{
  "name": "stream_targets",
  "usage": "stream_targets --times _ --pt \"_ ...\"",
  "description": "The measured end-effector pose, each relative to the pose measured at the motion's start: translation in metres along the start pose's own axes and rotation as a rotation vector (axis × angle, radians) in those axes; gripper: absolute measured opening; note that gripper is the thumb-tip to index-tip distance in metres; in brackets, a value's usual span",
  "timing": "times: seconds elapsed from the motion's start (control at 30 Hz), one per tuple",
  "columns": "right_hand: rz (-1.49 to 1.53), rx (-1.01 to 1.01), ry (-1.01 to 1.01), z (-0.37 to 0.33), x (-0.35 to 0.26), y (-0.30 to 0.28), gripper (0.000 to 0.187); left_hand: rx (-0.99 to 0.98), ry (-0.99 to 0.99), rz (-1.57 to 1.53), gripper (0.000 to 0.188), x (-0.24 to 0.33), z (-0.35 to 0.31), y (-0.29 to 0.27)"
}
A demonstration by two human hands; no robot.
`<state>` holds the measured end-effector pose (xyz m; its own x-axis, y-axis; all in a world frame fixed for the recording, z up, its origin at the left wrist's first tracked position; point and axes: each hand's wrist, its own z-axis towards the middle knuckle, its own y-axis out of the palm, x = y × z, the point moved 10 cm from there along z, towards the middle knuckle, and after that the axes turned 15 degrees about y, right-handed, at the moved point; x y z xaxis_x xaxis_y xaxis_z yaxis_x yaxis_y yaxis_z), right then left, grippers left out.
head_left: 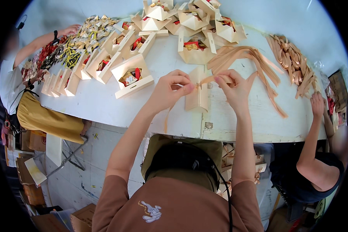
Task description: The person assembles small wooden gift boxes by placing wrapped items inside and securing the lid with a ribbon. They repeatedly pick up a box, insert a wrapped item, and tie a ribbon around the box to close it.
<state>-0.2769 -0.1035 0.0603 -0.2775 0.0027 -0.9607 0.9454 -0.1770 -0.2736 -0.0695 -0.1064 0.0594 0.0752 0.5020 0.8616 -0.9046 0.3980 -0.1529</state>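
and it's tying, by the looks: left hand point(168, 92) and right hand point(237, 91), fingers pinching the ribbon point(208, 79) over a pale box point(194, 103); next seemingly calls for an even, snug pull.

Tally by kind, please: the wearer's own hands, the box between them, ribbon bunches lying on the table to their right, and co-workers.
Wearer's hands: 2 (left hand, right hand)
Box between them: 1
Ribbon bunches: 2 (fanned strips, heaped ribbons)
Co-workers: 2 (left co-worker, right co-worker)
Total: 7
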Motion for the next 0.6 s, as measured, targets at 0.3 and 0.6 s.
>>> stream_targets --times 0.3,0.6 --pt "0.220 -0.090 0.101 -0.011 -0.006 0.020 0.014 -0.091 -0.089 -0.234 0.025 -0.030 0.007 0.028" --pt "-0.156 0.080 -0.167 0.006 -0.053 0.011 0.014 -0.012 0.070 0.171 0.022 0.001 0.016 0.027"
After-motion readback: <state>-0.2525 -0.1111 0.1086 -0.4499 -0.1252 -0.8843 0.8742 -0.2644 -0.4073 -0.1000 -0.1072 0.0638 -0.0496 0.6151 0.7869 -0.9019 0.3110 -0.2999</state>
